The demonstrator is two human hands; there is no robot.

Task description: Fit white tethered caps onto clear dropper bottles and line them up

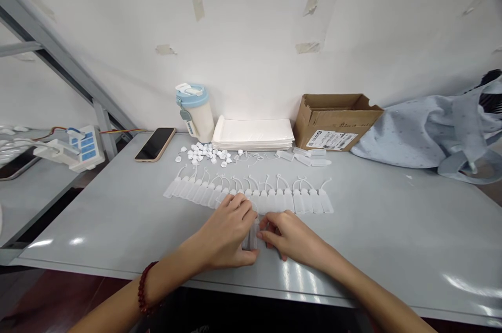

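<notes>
Near the front edge of the grey table, my left hand (233, 231) curves over small translucent pieces (251, 239), its thumb and fingers gripping around them. Just to the right, my right hand (284, 233) has its fingertips curled together beside those pieces; whether something thin is pinched there is too small to tell. Behind both hands lies a long row of translucent tags with white string loops (278, 201), placed side by side. Farther back sits a pile of small white caps (204, 152), with loose strings (254, 157) and several loose translucent pieces (320, 162) to its right.
At the back stand a cup with a blue lid (202, 113), a stack of white envelopes (254, 134) and an open cardboard box (333, 124). A phone (156, 144) and power strip (87, 150) are on the left, a light blue bag (423, 129) on the right.
</notes>
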